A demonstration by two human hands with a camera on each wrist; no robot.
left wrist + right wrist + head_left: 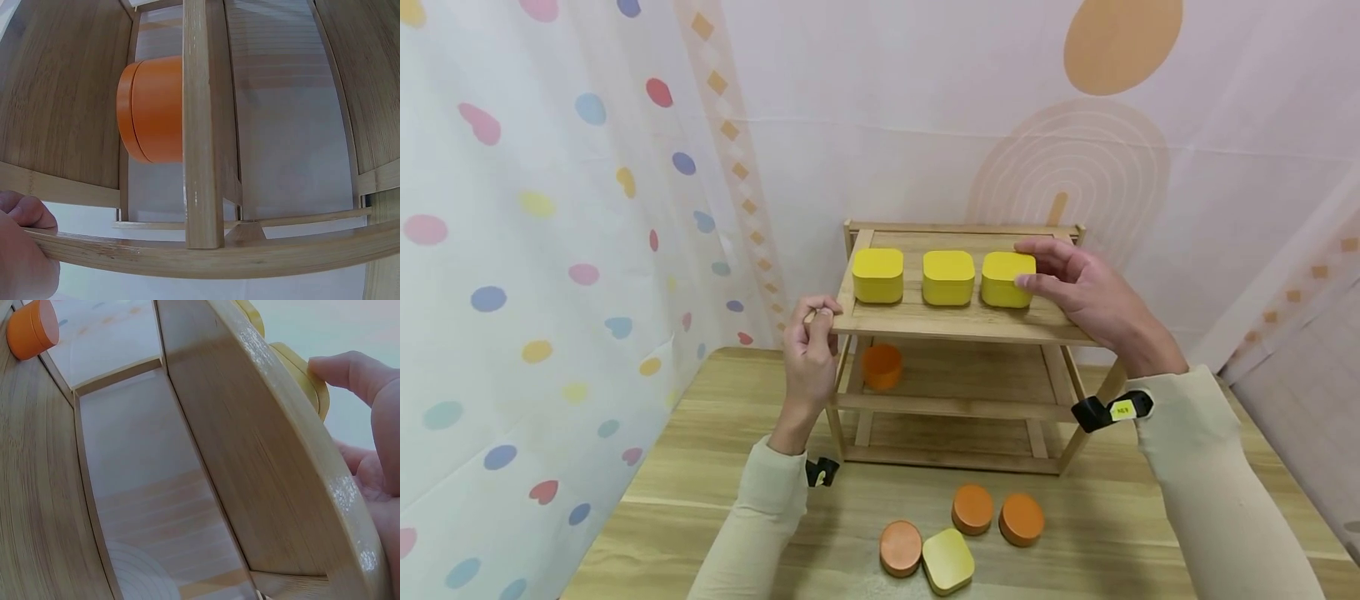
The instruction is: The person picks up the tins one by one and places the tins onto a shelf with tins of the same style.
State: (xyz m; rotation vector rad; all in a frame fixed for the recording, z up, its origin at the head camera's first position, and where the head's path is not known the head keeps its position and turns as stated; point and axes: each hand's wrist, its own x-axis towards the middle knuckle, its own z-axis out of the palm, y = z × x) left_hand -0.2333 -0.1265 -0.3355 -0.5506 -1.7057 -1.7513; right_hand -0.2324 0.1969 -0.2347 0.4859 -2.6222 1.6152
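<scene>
Three orange round containers and one yellow box stand on the tabletop; the left hand grips the rack's front-left upper corner, the right hand's fingers pinch the rightmost of three top-shelf yellow boxes, and one orange container occupies the shelf below.

Box at the right hand: plain yellow. Curtain left of the left hand: white, with multicoloured dots and hearts. Rack between the hands: light-brown wood grain; round boxes below both: plain orange.
</scene>
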